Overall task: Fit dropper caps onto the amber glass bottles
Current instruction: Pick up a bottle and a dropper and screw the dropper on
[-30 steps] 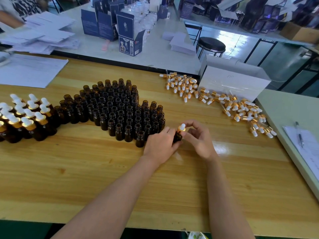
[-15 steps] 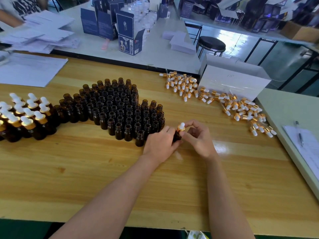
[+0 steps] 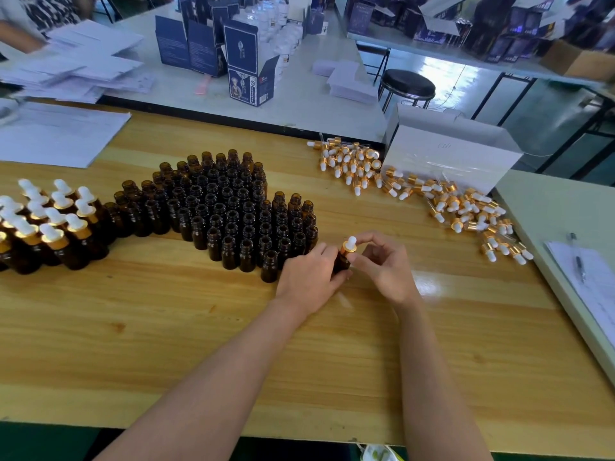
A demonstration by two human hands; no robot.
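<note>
Barely shifted since the earlier frames: bottle [image 3: 341, 265] and cap [image 3: 349, 246] at the same spot on the table [image 3: 166, 327], only the right fingertips [image 3: 366, 237] re-set slightly round the cap.

Nearest, wide bare wood between the front edge and the wrists; ample room for drawing back toward the body.

Left hand [image 3: 309, 274] curled round the bottle, upright on the wood. Right hand [image 3: 386, 271] pinching the gold-collared cap on top of the neck, thumb and forefinger closed on the collar. Probably mid-twist; seating not verifiable from this view.

Risks: crooked threading from a tilted cap; spinning or slipping of the bottle under a slack left grip.

Just beside the left knuckles, open bottles [image 3: 233, 214] packed tight, the nearest one [image 3: 269, 266] almost touching the hand; toppling in a row likely from a sideways nudge. Little room leftward.

Capped bottles [image 3: 50, 227] farther left, well apart.

Farther right, loose caps [image 3: 449, 201] strewn before a white box [image 3: 449, 154], reaching close to the right edge; prone to rolling off if swept.

Beyond that edge, a pen [image 3: 577, 257] on paper.
</note>
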